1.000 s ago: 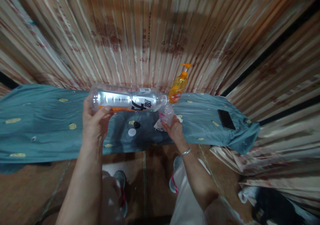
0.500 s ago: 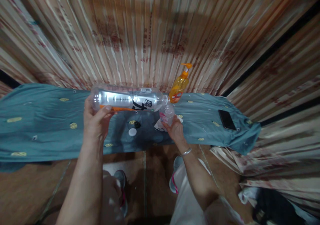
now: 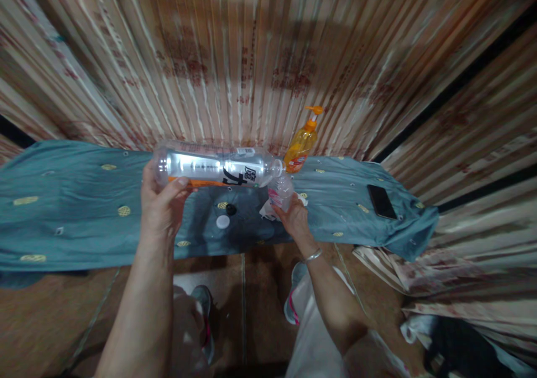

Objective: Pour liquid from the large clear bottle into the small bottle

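Note:
My left hand (image 3: pixel 163 199) is closed round the base end of a large clear plastic bottle (image 3: pixel 205 166) with a silver and orange label. It lies nearly level in the air, its uncapped neck pointing right. Under that neck, my right hand (image 3: pixel 293 216) grips a small clear plastic bottle (image 3: pixel 280 192) with a pinkish label, held upright. The two mouths meet or nearly so; I cannot tell if they touch. A crumpled white tissue (image 3: pixel 268 210) shows behind my right hand. A white cap (image 3: pixel 222 221) and a black cap (image 3: pixel 230 209) lie on the cloth below the large bottle.
An orange pump bottle (image 3: pixel 301 146) stands just behind the small bottle. A black phone (image 3: pixel 381 201) rests at the right end of the narrow table covered in teal cloth (image 3: pixel 84 199). Striped curtains (image 3: pixel 235 59) hang close behind and at the right. A dark bag (image 3: pixel 465 347) is on the floor.

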Demonstrator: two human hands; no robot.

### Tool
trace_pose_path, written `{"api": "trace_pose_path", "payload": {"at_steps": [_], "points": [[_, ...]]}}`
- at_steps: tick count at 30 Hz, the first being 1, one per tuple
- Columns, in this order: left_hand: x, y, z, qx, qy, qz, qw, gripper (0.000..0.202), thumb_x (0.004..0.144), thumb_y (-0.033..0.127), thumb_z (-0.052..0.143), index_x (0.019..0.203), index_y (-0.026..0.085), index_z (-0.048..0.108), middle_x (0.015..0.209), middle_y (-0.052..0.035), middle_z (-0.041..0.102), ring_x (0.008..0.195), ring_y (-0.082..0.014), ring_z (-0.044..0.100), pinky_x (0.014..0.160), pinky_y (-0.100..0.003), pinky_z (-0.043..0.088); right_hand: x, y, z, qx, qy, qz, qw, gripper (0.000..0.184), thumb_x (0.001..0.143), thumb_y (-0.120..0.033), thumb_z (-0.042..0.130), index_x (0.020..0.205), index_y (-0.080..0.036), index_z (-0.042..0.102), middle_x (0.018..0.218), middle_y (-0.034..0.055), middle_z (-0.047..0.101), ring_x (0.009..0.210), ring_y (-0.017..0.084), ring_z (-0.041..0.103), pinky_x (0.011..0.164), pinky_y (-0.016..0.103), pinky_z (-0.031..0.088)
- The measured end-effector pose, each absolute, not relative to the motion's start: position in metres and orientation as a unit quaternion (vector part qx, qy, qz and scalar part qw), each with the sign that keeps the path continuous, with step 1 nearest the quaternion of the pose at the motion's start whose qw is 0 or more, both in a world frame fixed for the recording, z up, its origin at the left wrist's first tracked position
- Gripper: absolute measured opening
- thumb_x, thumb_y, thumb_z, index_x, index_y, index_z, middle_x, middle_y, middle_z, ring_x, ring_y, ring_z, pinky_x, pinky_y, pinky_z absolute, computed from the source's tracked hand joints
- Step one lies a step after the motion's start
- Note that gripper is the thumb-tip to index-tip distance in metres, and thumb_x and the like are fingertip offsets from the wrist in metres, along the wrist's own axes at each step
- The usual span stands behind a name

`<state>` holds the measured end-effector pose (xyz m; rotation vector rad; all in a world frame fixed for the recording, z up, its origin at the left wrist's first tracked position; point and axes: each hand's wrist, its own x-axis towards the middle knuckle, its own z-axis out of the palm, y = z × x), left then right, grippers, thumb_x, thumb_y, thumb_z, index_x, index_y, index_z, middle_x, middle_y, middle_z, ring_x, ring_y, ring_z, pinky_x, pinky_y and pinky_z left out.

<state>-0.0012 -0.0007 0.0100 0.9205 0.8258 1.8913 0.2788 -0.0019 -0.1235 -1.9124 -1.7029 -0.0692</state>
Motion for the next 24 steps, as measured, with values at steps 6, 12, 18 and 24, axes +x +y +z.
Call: {"api": "trace_pose_path", "payload": {"at_steps": [6,12,18,24], "points": [[0.0,-0.0011,0.0112,0.357,0.333,0.76,0.429,0.056,0.043,0.014,0.082,0.095,0.025,0.067,0.095,0.0009,0.067,0.069,-0.015,0.064,0.048,-0.022,0.053,0.2778,-0.0023,-0.121,-0.724,-0.633,-0.016,0.274,0.057,0.085,-0.046,0.07,0.124,-0.009,0.05,0.099,0.0174,0.069,0.091,0.028,0.068,0.078,0.039,0.054],[0.0004,-0.0014,0.0118,0.358,0.337,0.761,0.424,0.053,0.042,0.014,0.083,0.092,0.025,0.067,0.093,0.0019,0.067,0.065,-0.0146,0.063,0.047,-0.023,0.053,0.2782,-0.0013,-0.1234,-0.717,-0.635,-0.019,0.287,0.061,0.084,-0.044,0.07,0.128,-0.009,0.048,0.103,0.0189,0.069,0.095,0.029,0.068,0.081,0.041,0.055],[-0.0014,-0.0006,0.0102,0.364,0.338,0.757,0.425,0.052,0.043,0.016,0.084,0.092,0.025,0.066,0.093,0.0021,0.066,0.065,-0.0137,0.064,0.047,-0.022,0.053,0.2787,-0.0001,-0.1267,-0.716,-0.635,-0.021,0.29,0.061,0.084,-0.043,0.07,0.131,-0.009,0.048,0.102,0.0185,0.07,0.094,0.029,0.068,0.081,0.043,0.055],[-0.0018,-0.0008,0.0089,0.38,0.329,0.754,0.423,0.049,0.047,0.015,0.083,0.092,0.023,0.064,0.093,0.0013,0.066,0.065,-0.0133,0.063,0.048,-0.022,0.054,0.2787,-0.0014,-0.1238,-0.715,-0.639,-0.021,0.284,0.059,0.085,-0.044,0.069,0.127,-0.007,0.05,0.1,0.0194,0.07,0.092,0.03,0.068,0.079,0.042,0.055]]}}
